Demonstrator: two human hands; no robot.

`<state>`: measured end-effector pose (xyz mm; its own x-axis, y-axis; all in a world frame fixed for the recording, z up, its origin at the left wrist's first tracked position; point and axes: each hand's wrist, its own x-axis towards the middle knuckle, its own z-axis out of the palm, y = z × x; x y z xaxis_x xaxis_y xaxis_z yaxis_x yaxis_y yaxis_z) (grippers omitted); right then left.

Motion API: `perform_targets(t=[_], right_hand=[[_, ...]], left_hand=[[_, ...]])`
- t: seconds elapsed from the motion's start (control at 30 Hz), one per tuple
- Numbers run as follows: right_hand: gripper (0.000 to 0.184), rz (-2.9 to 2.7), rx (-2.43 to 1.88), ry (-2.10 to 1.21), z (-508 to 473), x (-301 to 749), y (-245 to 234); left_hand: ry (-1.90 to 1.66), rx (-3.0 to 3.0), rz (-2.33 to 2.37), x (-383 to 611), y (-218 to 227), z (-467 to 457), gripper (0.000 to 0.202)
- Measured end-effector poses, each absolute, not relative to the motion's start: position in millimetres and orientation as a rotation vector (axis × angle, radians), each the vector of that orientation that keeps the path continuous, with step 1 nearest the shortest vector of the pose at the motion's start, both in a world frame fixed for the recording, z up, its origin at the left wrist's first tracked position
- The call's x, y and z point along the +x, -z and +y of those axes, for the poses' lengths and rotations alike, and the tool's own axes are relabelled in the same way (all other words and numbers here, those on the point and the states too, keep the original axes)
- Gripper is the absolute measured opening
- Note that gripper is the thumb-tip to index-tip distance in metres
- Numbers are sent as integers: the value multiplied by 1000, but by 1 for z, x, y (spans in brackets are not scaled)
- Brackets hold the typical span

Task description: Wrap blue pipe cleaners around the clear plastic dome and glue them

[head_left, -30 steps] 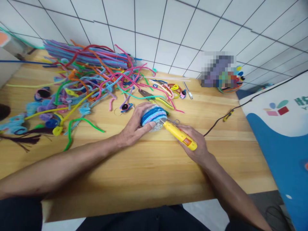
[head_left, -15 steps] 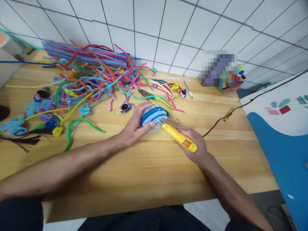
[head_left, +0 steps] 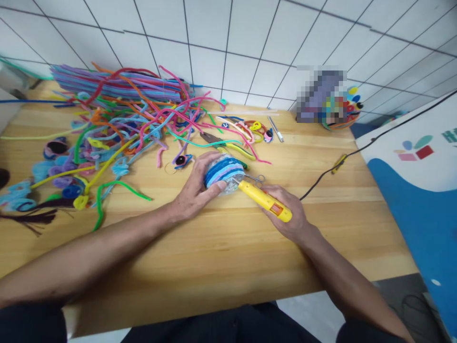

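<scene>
My left hand (head_left: 196, 188) is wrapped round a clear plastic ball (head_left: 224, 172), which is partly covered with bands of dark blue, light blue and lilac pipe cleaner. My right hand (head_left: 287, 209) grips a yellow hot glue gun (head_left: 260, 197). The gun's nozzle points at the bare clear side of the ball, close to my left thumb; whether it touches I cannot tell. Just behind the ball lie scissors (head_left: 259, 179), mostly hidden, and pliers (head_left: 228, 144) with yellow-green handles.
A tangle of pipe cleaners (head_left: 143, 119) and a long bundle (head_left: 107, 85) fill the back left. A craft knife (head_left: 276, 129) lies farther back. A basket (head_left: 341, 125) stands at the back right. A black cable (head_left: 317, 185) crosses the table's right side.
The view has shifted slightly, so most things sit a little farther left. My hands keep the ball and the glue gun in nearly the same position against each other.
</scene>
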<state>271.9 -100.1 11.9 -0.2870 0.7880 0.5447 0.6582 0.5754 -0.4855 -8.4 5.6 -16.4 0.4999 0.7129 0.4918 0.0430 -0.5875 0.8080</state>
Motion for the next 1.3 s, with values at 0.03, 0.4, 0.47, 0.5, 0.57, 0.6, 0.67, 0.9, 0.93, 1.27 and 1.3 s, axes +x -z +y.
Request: perform_targets(t=[0.03, 0.4, 0.47, 0.5, 0.57, 0.6, 0.67, 0.9, 0.93, 1.27, 1.3], right_hand=[[29, -2035, -1157, -213, -100, 272, -12], [26, -2039, -1170, -238, -102, 272, -16], [25, -2058, -1168, -263, -103, 271, -16], [25, -2064, -1164, -269, -103, 271, -16], [24, -2062, -1164, -264, -103, 270, -16], [24, -2057, -1171, -253, -103, 270, -16], [24, -2051, -1191, -242, -103, 270, -16], [25, -2059, -1181, -262, -103, 269, -16], [25, -2056, -1184, -251, -103, 269, -16], [23, -2067, -1152, -248, -103, 267, -15], [23, -2061, -1164, -248, -103, 267, -15]], left_hand=[[-1114, 1978, 623, -8, 16, 6, 61], [-1071, 1946, 676, -11, 20, 6, 61], [-1065, 1944, 676, -12, 20, 6, 62], [-1063, 1943, 675, -12, 20, 6, 62], [-1065, 1945, 682, -12, 19, 6, 62], [-1065, 1949, 686, -12, 18, 6, 62], [-1064, 1960, 694, -13, 18, 5, 61], [-1062, 1974, 697, -12, 19, 5, 62], [-1060, 1970, 696, -12, 19, 5, 62], [-1062, 1964, 696, -12, 19, 5, 62], [-1060, 1966, 699, -12, 19, 5, 62]])
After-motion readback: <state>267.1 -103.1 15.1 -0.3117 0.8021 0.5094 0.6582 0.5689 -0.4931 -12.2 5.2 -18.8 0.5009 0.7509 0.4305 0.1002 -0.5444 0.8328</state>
